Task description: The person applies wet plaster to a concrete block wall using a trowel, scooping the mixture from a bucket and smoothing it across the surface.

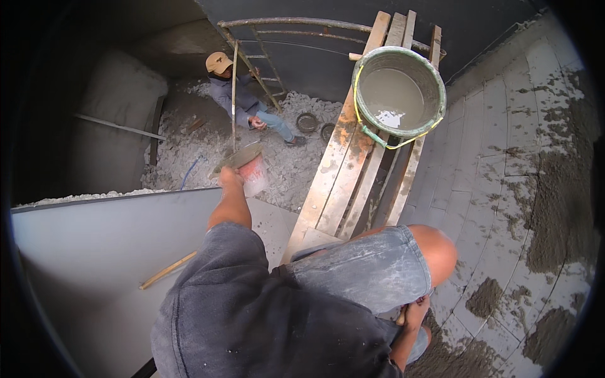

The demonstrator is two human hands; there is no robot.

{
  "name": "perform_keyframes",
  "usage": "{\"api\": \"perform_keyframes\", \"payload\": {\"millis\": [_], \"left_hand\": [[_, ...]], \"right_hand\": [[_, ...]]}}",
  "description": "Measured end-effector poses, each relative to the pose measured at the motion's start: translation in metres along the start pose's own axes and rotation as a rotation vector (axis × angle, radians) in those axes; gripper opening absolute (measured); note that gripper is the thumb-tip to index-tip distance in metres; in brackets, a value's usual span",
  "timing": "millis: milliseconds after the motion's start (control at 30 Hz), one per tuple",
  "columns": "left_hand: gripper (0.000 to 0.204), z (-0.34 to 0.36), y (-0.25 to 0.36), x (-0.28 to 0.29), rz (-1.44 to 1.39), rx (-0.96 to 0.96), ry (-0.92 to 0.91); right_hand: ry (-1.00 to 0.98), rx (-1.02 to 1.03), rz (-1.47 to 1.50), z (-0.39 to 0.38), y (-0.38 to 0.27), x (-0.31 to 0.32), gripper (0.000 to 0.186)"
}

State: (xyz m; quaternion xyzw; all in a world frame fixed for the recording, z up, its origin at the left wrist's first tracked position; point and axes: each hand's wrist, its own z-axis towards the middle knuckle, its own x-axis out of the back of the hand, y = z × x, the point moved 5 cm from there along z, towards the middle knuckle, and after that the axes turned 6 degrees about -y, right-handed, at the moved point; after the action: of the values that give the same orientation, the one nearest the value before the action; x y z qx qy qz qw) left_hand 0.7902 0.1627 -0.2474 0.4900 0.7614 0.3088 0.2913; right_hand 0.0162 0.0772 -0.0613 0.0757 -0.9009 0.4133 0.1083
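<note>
My left arm reaches out over the low wall, and my left hand (pixel 231 177) is closed on the rim of a plastic tub (pixel 254 177). The tub is whitish with a red patch, and grey residue coats its opening. Down beside my knee, my right hand (pixel 414 312) has its fingers curled. A small tan piece shows next to them, but what it belongs to is hidden by my leg. A large bucket (pixel 397 94) of watery grey liquid, with a yellow-and-green handle, stands on the wooden planks in front of me.
Below, a person (pixel 234 94) in a cap sits on the rubble floor (pixel 290 173) beside a metal scaffold frame (pixel 296 22). Wooden planks (pixel 337 170) rest on that frame. To the right runs a block wall (pixel 479 145) with wet mortar patches. A wooden stick (pixel 167 271) lies left.
</note>
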Motion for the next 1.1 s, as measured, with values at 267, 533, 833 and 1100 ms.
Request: {"api": "perform_keyframes", "payload": {"millis": [267, 533, 833, 1100], "left_hand": [[0.031, 0.045, 0.003, -0.006, 0.031, 0.032, -0.061], [0.039, 0.011, -0.011, -0.029, 0.042, 0.032, 0.003], [0.036, 0.029, -0.031, -0.019, 0.060, 0.033, -0.036], [0.034, 0.024, -0.041, -0.022, 0.050, -0.007, -0.084]], "right_hand": [[0.031, 0.013, -0.003, 0.004, 0.003, -0.001, 0.019], [0.012, -0.014, -0.055, -0.004, -0.005, -0.012, 0.018], [0.025, 0.106, -0.077, -0.010, -0.025, -0.025, 0.036], [0.011, 0.126, -0.111, -0.004, -0.022, -0.017, 0.041]]}}
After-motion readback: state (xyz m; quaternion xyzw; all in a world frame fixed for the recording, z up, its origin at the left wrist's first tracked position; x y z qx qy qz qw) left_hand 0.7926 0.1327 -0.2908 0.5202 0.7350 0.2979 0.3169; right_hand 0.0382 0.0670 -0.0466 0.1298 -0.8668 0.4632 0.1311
